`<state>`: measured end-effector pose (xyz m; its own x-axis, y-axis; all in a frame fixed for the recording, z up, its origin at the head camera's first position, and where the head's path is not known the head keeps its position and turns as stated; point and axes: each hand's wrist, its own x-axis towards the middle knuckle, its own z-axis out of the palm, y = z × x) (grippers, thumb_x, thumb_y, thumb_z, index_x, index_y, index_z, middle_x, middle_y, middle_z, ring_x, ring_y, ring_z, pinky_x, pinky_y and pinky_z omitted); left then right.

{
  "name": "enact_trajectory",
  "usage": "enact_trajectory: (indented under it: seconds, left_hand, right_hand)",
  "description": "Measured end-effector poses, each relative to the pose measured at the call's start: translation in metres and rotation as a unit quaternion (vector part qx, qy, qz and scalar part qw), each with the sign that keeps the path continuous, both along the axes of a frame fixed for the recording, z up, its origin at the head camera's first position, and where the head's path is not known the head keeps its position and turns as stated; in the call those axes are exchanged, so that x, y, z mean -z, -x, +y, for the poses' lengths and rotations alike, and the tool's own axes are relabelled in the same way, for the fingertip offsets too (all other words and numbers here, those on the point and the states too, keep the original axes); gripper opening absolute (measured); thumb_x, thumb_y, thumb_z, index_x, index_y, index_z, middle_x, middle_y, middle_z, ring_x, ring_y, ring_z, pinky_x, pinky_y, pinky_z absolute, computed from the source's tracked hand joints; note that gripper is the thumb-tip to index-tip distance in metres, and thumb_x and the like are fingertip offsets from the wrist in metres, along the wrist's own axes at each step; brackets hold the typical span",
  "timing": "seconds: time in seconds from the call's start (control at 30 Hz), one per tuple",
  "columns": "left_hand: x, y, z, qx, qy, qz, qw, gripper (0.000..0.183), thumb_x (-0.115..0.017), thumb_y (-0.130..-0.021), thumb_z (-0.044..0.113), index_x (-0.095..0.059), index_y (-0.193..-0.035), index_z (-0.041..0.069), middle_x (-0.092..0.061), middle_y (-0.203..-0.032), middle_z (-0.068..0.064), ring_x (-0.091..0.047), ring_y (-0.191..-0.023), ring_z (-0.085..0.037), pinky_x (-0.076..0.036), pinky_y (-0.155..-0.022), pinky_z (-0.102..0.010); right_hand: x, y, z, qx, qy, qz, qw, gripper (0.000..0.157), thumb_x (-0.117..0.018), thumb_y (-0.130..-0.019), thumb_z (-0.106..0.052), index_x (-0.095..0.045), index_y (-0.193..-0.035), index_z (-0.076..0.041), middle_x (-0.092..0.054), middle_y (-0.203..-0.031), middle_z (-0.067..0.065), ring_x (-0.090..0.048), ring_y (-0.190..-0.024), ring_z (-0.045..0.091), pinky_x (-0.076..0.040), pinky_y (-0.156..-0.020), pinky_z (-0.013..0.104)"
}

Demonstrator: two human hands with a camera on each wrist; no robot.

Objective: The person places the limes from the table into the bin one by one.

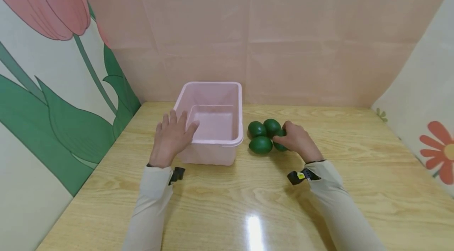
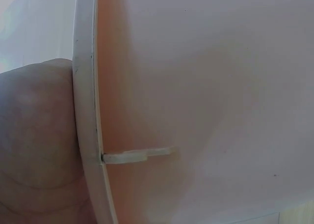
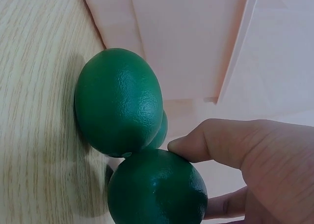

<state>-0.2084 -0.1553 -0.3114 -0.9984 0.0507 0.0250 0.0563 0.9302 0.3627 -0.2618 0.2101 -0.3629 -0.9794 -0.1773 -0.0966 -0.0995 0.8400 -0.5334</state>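
Several glossy green limes [image 1: 260, 145] sit in a tight cluster on the table, right of a pale pink plastic bin [image 1: 235, 140]. My right hand [image 1: 299, 140] pinches the rightmost lime [image 1: 280, 147] between thumb and fingers. In the right wrist view the thumb lies on top of that lime [image 3: 157, 189], which is against or very near its neighbour [image 3: 117, 101]. My left hand [image 1: 172, 136] is at the bin's near left corner with its fingers spread and straight. The left wrist view shows the hand [image 2: 39, 140] up against the bin's rim [image 2: 87, 76].
The bin stands open at the top, and its floor [image 1: 213, 123] shows bare. The wood-grain table [image 1: 220, 203] reaches back to a pink cloth backdrop [image 1: 301, 66]. Flower-printed panels [image 1: 60, 125] stand at both sides. A black strap [image 1: 298, 176] circles each wrist.
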Motion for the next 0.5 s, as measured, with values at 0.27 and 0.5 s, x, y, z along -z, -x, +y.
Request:
enact_trajectory:
  seconds: [0.27, 0.5]
  left_hand:
    - [0.0000, 0.0007, 0.0003, -0.003, 0.002, -0.002, 1.0000, 0.073, -0.029, -0.105, 0.055, -0.022, -0.160, 0.008, -0.005, -0.164, -0.028, -0.001, -0.149, -0.049, -0.006, -0.117, -0.066]
    - [0.0001, 0.0001, 0.0005, -0.001, 0.005, -0.002, 1.0000, 0.072, -0.029, -0.105, 0.055, -0.022, -0.160, 0.008, -0.006, -0.164, -0.028, -0.001, -0.149, -0.049, -0.007, -0.117, -0.066]
  right_hand:
    - [-0.0020, 0.0000, -0.0005, 0.002, 0.009, 0.007, 1.000, 0.045, -0.062, -0.091, -0.027, -0.049, -0.113, 0.010, -0.061, -0.091, 0.020, -0.064, -0.075, 0.027, -0.053, -0.062, 0.034]
    - [-0.0032, -0.0008, -0.0019, 0.002, 0.013, 0.005, 1.000, 0.049, -0.063, -0.092, -0.027, -0.048, -0.118, 0.012, -0.062, -0.097, 0.023, -0.065, -0.076, 0.028, -0.054, -0.062, 0.034]
